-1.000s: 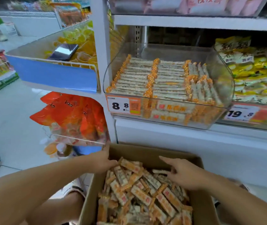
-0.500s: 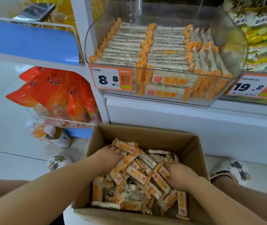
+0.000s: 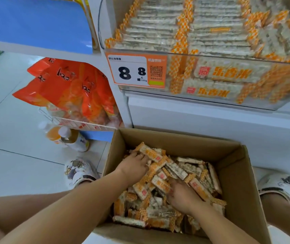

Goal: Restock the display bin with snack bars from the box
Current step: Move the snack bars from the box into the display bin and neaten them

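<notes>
An open cardboard box point(image 3: 238, 182) stands on the floor below the shelf, holding a loose heap of snack bars point(image 3: 191, 169) in white and orange checked wrappers. Both my hands are down in the heap. My left hand point(image 3: 133, 166) curls its fingers over bars at the heap's far left. My right hand point(image 3: 183, 196) digs into the middle, its fingertips hidden under the bars it grips. Above, the clear display bin point(image 3: 211, 103) holds neat rows of the same bars point(image 3: 158, 29).
A price tag point(image 3: 135, 71) reading 8.8 is fixed to the bin's front left. Orange snack bags point(image 3: 70, 88) fill a wire basket point(image 3: 80, 125) at left, a drink bottle point(image 3: 66, 136) below it. My slippered feet point(image 3: 79, 170) point(image 3: 285, 189) flank the box.
The view tipped down and closer to the box. Both hands went from the box's rim and top layer deeper into the heap and closed around bars.
</notes>
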